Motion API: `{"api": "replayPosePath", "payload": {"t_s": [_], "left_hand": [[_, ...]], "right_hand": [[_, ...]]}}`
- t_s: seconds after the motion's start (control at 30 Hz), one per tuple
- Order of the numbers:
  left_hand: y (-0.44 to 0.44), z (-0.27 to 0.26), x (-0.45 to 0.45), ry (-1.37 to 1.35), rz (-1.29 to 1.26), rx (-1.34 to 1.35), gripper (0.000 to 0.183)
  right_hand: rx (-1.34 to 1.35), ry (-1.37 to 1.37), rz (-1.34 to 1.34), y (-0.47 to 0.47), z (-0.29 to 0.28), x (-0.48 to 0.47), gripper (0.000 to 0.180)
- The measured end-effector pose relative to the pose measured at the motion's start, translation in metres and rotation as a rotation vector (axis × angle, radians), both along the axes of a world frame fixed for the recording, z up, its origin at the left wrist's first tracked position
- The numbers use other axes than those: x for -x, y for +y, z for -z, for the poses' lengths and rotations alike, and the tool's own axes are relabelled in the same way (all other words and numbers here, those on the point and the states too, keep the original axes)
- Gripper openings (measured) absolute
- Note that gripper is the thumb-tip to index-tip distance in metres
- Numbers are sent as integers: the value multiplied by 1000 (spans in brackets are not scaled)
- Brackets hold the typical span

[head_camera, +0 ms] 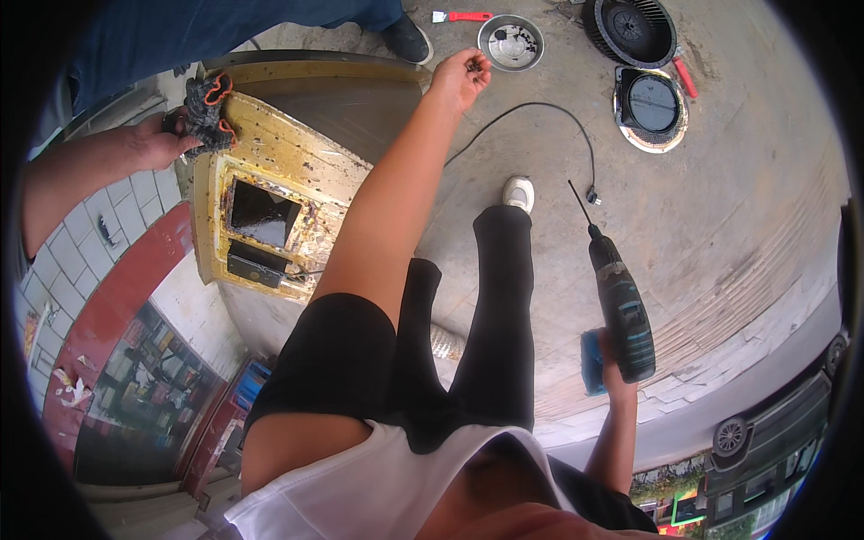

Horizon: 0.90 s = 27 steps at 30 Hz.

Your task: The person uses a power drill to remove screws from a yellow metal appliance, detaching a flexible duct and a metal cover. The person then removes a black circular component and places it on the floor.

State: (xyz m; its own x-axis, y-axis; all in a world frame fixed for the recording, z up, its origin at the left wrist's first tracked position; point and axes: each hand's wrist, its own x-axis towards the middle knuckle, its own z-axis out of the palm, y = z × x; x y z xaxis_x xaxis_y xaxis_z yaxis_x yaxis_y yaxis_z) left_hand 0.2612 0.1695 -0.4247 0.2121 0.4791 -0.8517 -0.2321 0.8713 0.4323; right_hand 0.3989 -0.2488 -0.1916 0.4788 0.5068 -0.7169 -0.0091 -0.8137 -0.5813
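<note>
My left hand [459,79] reaches far out, palm up, its fingers curled around several small dark pieces [474,66], too small to tell exactly. Just beside its fingertips stands a round metal bowl [516,47], with more dark bits lying inside. On the right, my right hand [613,368] grips the handle of a cordless drill [622,310]. The drill has a long thin bit [579,201] that points away from me above the concrete floor. Part of my right hand is hidden behind the drill's body.
A greasy yellowed metal housing [283,148] with a square opening stands left. Beside it, another person's hand [162,140] holds dark gloves [209,115]. A plugged cable [580,125], a red-handled scraper [466,16], a blower wheel [629,30] and a round part [652,104] lie on the floor.
</note>
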Motion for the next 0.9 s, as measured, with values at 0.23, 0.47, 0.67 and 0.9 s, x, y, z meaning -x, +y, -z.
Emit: {"api": "replayPosePath", "payload": {"t_s": [0.23, 0.47, 0.67, 0.9], "left_hand": [[21, 27, -56, 191, 162, -117, 37], [53, 106, -38, 66, 238, -163, 36], [13, 11, -54, 259, 299, -207, 49], [-120, -65, 16, 156, 340, -130, 48]], "right_hand": [[163, 110, 72, -30, 13, 1, 20], [168, 141, 65, -44, 22, 4, 21], [136, 78, 59, -29, 13, -1, 19], [157, 110, 19, -20, -9, 9, 26]]}}
